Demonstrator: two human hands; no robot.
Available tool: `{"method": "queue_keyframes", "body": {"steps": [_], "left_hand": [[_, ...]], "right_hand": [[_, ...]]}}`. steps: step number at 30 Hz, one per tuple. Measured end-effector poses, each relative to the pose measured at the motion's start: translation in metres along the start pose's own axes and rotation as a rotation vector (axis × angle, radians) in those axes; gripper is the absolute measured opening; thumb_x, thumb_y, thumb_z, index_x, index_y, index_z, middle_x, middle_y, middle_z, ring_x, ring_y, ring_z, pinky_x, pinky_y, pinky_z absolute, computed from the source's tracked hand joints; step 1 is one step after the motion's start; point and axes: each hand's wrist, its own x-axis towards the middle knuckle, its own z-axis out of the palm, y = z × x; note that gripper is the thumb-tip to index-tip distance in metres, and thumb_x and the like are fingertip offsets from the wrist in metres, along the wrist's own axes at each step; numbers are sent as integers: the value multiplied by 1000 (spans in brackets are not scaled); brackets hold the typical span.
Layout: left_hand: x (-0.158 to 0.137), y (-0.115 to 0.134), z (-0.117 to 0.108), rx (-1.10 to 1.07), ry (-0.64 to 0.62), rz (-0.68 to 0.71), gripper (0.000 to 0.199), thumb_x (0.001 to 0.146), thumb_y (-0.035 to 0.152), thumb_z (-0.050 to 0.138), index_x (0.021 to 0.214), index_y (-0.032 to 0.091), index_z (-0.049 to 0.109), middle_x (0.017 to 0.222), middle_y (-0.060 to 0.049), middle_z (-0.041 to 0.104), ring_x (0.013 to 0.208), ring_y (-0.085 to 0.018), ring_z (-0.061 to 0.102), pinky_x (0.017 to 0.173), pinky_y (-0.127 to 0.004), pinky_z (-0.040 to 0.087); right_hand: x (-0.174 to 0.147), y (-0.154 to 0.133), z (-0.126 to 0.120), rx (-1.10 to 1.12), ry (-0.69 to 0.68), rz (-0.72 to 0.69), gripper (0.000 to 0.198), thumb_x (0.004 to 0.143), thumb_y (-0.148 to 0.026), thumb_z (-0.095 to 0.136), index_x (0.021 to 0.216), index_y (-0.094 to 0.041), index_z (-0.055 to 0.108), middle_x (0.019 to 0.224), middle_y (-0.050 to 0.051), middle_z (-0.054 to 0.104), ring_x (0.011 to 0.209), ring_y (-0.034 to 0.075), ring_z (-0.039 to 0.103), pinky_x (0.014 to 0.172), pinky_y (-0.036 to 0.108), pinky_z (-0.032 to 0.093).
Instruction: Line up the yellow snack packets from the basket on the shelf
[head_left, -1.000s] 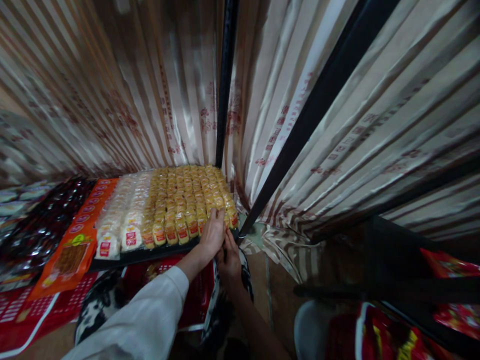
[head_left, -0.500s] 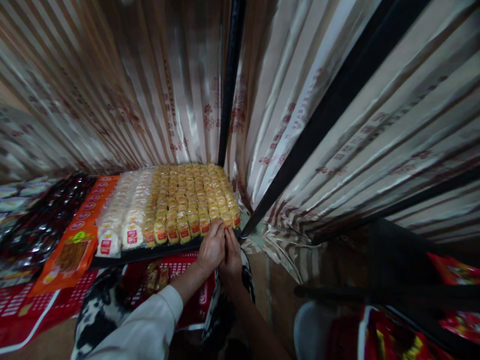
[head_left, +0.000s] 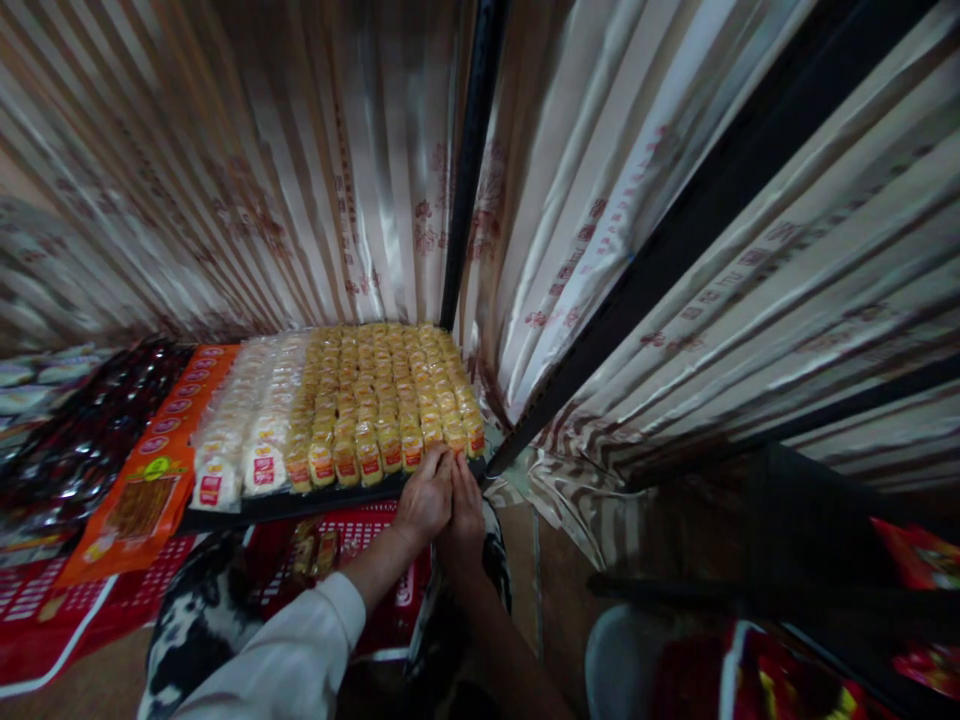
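Observation:
My left hand (head_left: 426, 500) and my right hand (head_left: 464, 512) are held together at the front right corner of a low shelf (head_left: 262, 510). Both have their fingers curled inward with the tips meeting, and whatever lies between them is hidden. Just beyond the fingertips stand tight rows of small yellow wrapped snacks (head_left: 375, 390) with red labels on their front ends. A red plastic basket (head_left: 364, 520) sits below my forearms, with a few wrapped snacks (head_left: 327, 553) inside.
Left of the yellow rows are white wrapped snacks (head_left: 264, 455), an orange packet (head_left: 154, 470) and dark shiny packs (head_left: 97, 440). Black metal posts (head_left: 600, 345) and a striped curtain (head_left: 390, 220) stand behind. Red packets (head_left: 795, 670) and a pale stool-like object (head_left: 619, 660) are at lower right.
The view has shifted slightly, so the posts and curtain appear a little further right. My hands stay together at the same corner, with barely any movement.

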Motion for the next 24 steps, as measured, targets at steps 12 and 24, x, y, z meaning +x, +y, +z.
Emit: {"method": "queue_keyframes", "body": {"steps": [12, 24], "left_hand": [[-1, -3, 1, 43, -31, -10, 45, 84, 15, 35, 129, 12, 41, 134, -14, 42, 125, -22, 39, 106, -36, 34], [-6, -4, 1, -13, 37, 55, 42, 85, 15, 34, 125, 13, 45, 127, -13, 48, 122, -20, 43, 105, -34, 36]], "right_hand": [[-2, -2, -1, -23, 18, -7, 46, 92, -25, 36, 136, -14, 35, 136, 17, 42, 126, 26, 40, 98, 46, 40], [-5, -1, 1, -63, -13, -26, 43, 91, -24, 35, 132, -16, 41, 127, 15, 51, 120, 24, 43, 96, 45, 40]]}}
